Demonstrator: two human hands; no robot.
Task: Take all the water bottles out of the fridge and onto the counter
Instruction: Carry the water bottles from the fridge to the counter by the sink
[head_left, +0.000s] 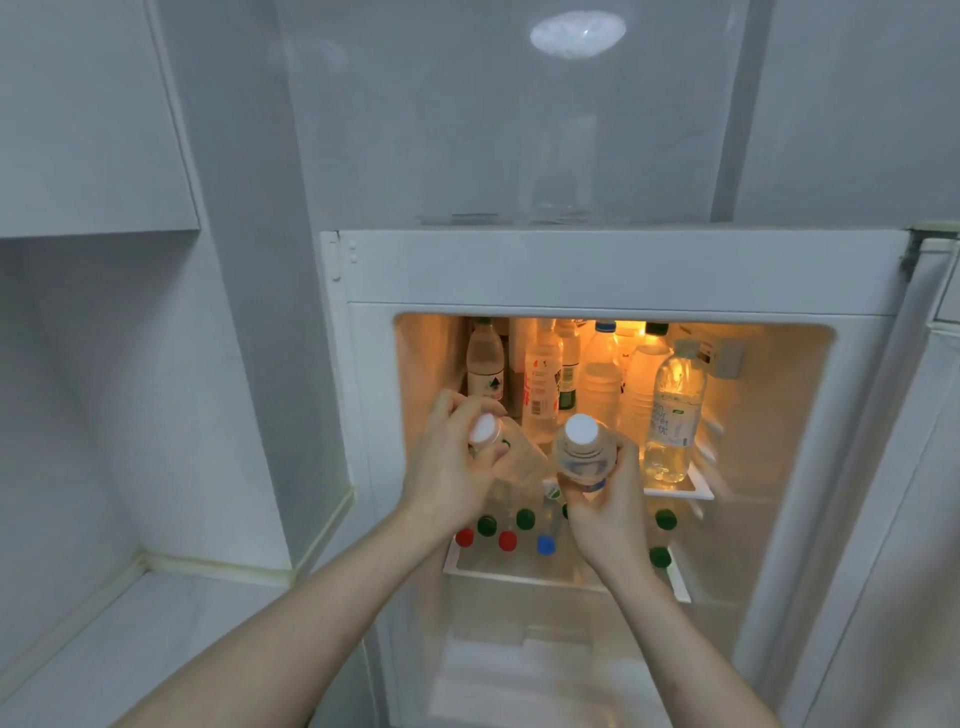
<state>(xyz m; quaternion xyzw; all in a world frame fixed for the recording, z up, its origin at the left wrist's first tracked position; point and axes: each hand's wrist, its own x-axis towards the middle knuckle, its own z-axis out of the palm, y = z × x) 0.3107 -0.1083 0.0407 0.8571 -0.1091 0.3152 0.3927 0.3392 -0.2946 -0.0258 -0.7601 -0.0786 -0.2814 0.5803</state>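
at fridge, fingers around bottle

- a pale grey wall fills the left side, with a white upper cabinet mounted on it.
- a grey vertical column stands between the wall and the appliance.
- a glossy white panel is above, and a round ceiling lamp reflection shows on it.
- the light in the room is cool and dim.
- a cream sealing strip runs along the bottom edge of the wall.
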